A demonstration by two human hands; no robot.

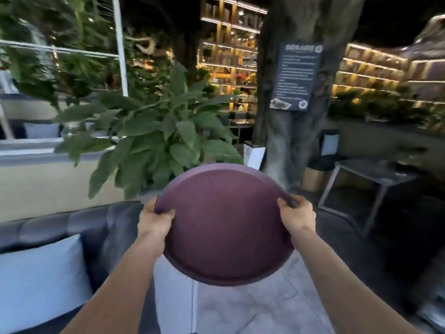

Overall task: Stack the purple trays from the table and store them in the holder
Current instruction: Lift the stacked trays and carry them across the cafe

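Observation:
A round purple tray (224, 222) hangs in the air in front of me, its flat face towards the camera. My left hand (155, 219) grips its left rim, thumb on the face. My right hand (297, 216) grips the right rim, where a darker edge shows behind, possibly a second tray beneath. I cannot tell how many trays are stacked. No holder is visible.
A dark grey sofa (60, 227) with a white cushion (41, 283) lies at the lower left. A leafy plant (163, 138) stands straight ahead, a tree trunk (293, 116) with a sign beside it. A metal side table (375, 177) stands at the right. Pale paving (252, 307) lies below.

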